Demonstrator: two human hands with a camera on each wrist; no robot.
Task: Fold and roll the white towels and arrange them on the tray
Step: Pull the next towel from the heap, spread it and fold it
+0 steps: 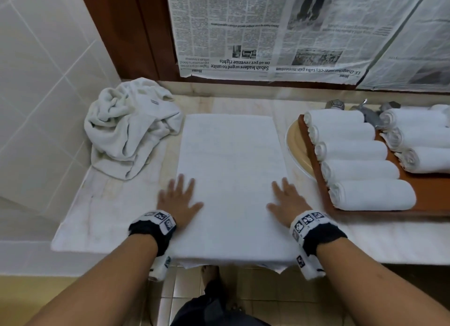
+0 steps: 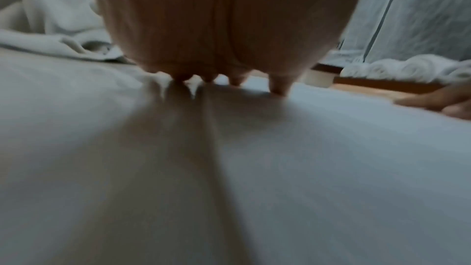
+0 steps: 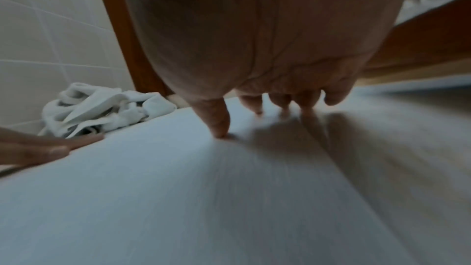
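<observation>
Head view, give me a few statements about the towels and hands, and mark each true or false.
1. Both hands, left hand and right hand, press flat on the folded white towel. True.
2. The brown wooden tray holds no rolls. False: several rolled white towels lie on it.
3. A crumpled white towel heap lies left of the folded towel. True.
4. The right hand pinches a corner. False: its fingers are spread.

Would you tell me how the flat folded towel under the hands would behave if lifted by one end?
The folded towel would probably droop and unfold, since its near edge already hangs limp over the counter. Likely light, like the crumpled towel beside it.
</observation>
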